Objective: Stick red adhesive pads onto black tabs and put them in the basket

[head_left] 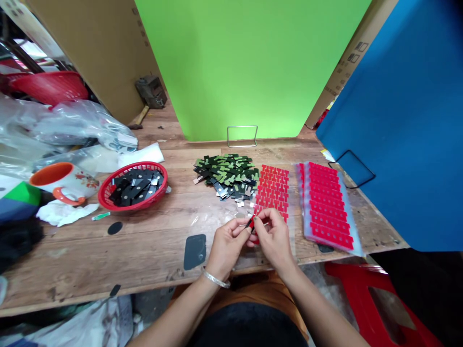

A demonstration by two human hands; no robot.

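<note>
Both hands meet at the near edge of a wooden table [108, 250], the left hand [227, 243] and right hand [273, 236] pinching a small black piece [249, 223] between their fingertips, with a bit of red sticker just beneath it. Just beyond the fingers lies a sheet of red stickers [273, 190]; behind that, a pile of green and black pieces [227, 174]. A stack of red sheets [327, 205] sits right of the hands, a red basket [133, 187] and mug [61, 180] well to the left.

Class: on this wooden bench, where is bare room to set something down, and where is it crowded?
Bare wood lies between the red basket and the pile of green pieces, and along the front edge left of the hands. Crowded: the far left by the mug, and around the red sheets.
</note>
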